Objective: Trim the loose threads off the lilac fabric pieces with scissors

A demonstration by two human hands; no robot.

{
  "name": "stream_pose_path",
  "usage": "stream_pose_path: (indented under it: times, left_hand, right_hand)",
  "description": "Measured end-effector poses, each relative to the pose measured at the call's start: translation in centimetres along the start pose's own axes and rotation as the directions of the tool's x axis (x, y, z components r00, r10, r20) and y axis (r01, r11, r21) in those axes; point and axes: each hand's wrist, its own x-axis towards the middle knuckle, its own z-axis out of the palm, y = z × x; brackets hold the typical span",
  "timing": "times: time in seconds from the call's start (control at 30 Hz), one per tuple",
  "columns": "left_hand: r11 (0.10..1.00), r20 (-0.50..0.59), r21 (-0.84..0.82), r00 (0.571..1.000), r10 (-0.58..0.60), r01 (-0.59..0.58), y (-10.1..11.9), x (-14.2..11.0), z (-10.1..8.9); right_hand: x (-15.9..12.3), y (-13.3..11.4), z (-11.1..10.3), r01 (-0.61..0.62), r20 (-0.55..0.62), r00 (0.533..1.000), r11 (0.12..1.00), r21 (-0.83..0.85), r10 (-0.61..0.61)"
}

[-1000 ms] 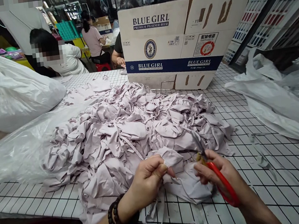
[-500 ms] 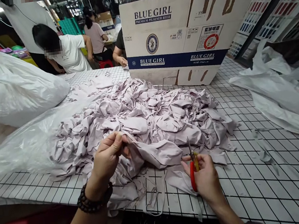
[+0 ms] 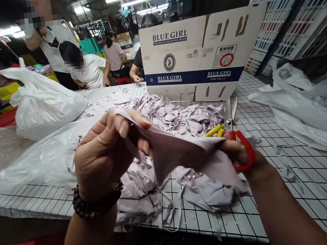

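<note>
Two hands hold one lilac cloth piece (image 3: 179,152) up over the table's near edge. The left hand (image 3: 104,154) pinches its upper corner between thumb and fingertips; the right hand (image 3: 239,150) grips the opposite corner and also clasps red-handled scissors (image 3: 240,144), blades up and slightly parted. By the look of it the trimming is far from finished: below the hands lie a few loose pieces and strips, but the pile (image 3: 177,116) at the table's (image 3: 297,201) middle remains large. A beaded bracelet (image 3: 97,203) circles the left wrist. A clear plastic sheet (image 3: 36,159) covers the left edge, a filled white bag (image 3: 43,106) sits toward the far left corner, and more plastic (image 3: 306,107) trails along the right edge. A beer carton (image 3: 197,57) stands at the far edge, walling off that side. Beyond it other people (image 3: 87,68) work.
</note>
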Motion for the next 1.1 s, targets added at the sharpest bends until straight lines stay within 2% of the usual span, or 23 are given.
stream_pose_path:
  times: [0.07, 0.13, 0.2, 0.23, 0.33, 0.43, 0.53, 0.6, 0.67, 0.7, 0.73, 0.77, 0.8, 0.83, 0.87, 0.9, 0.93, 1.0, 1.1]
  left_hand:
    - [1.000, -0.076, -0.029, 0.997, -0.001, -0.001, -1.0, 0.4, -0.6]
    - [0.995, -0.213, 0.026, 0.973, -0.089, 0.097, -3.0, 0.9, -1.8]
    - [0.941, -0.370, 0.160, 0.902, -0.222, 0.297, -5.7, 1.3, -3.7]
    - [0.884, -0.440, 0.237, 0.856, -0.273, 0.403, -7.0, 1.4, -4.8]
    - [0.737, -0.539, 0.349, 0.768, -0.347, 0.578, -10.5, 1.2, -8.3]
    - [0.605, -0.587, 0.452, 0.729, -0.351, 0.655, -12.1, 0.8, -10.6]
    - [0.492, -0.613, 0.575, 0.742, -0.272, 0.654, -11.6, 0.2, -10.4]
    - [0.423, -0.603, 0.686, 0.788, -0.124, 0.592, -10.7, -0.5, -9.1]
    - [0.326, -0.530, 0.806, 0.847, 0.027, 0.494, -10.0, -1.9, -7.5]
    - [0.299, -0.489, 0.838, 0.872, 0.038, 0.457, -9.9, -2.7, -6.8]
    - [0.309, -0.462, 0.841, 0.887, -0.018, 0.445, -10.1, -3.7, -6.3]
    - [0.368, -0.458, 0.796, 0.876, -0.152, 0.481, -10.6, -4.7, -5.9]
    - [0.444, -0.453, 0.698, 0.827, -0.334, 0.562, -11.4, -5.6, -5.7]
    - [0.491, -0.424, 0.570, 0.747, -0.512, 0.659, -12.3, -6.6, -5.7]
    - [0.501, -0.381, 0.439, 0.660, -0.648, 0.746, -13.4, -7.4, -5.8]
    - [0.494, -0.346, 0.344, 0.597, -0.724, 0.799, -14.5, -8.0, -5.8]
    - [0.485, -0.321, 0.268, 0.552, -0.770, 0.832, -15.6, -8.5, -5.8]
    - [0.493, -0.292, 0.167, 0.521, -0.802, 0.854, -17.4, -9.0, -5.4]
    - [0.503, -0.207, 0.007, 0.494, -0.845, 0.864, -18.7, -8.9, -4.0]
  right_hand:
    - [1.8, -0.8, -1.1, -0.052, 0.041, 0.998, 0.999, -0.006, 0.052]
    - [3.6, -0.5, -1.4, -0.092, 0.011, 0.996, 0.995, -0.033, 0.092]
    - [4.7, 0.8, -1.3, -0.120, -0.087, 0.990, 0.990, -0.078, 0.113]
    - [4.7, 1.7, -1.3, -0.135, -0.130, 0.984, 0.986, -0.095, 0.122]
    - [2.5, 4.4, -1.1, -0.194, -0.169, 0.970, 0.975, -0.112, 0.174]
    - [-1.3, 6.5, 0.2, -0.277, -0.100, 0.958, 0.955, -0.102, 0.267]
    - [-4.4, 8.0, 3.3, -0.332, -0.082, 0.942, 0.938, -0.099, 0.324]
    - [-5.3, 9.0, 5.7, -0.348, -0.147, 0.933, 0.928, -0.130, 0.329]
    - [-5.6, 9.8, 7.8, -0.356, -0.222, 0.922, 0.920, -0.163, 0.317]
    - [-5.6, 10.1, 8.6, -0.357, -0.253, 0.917, 0.918, -0.173, 0.309]
    - [-5.5, 10.4, 9.2, -0.358, -0.276, 0.912, 0.917, -0.176, 0.303]
    - [-5.4, 10.6, 9.6, -0.358, -0.292, 0.908, 0.918, -0.172, 0.300]
    - [-5.3, 10.8, 9.8, -0.360, -0.301, 0.905, 0.919, -0.160, 0.302]
    - [-5.2, 10.9, 9.8, -0.363, -0.303, 0.902, 0.921, -0.141, 0.309]
    - [-5.1, 10.8, 9.7, -0.366, -0.293, 0.901, 0.924, -0.115, 0.320]
    - [-5.2, 10.6, 9.5, -0.368, -0.272, 0.902, 0.926, -0.081, 0.335]
    - [-5.3, 10.3, 9.2, -0.370, -0.237, 0.906, 0.928, -0.040, 0.350]
    - [-5.7, 9.2, 8.5, -0.370, -0.137, 0.918, 0.928, 0.052, 0.373]
    - [-7.1, 7.2, 7.4, -0.365, 0.008, 0.930, 0.918, 0.157, 0.368]
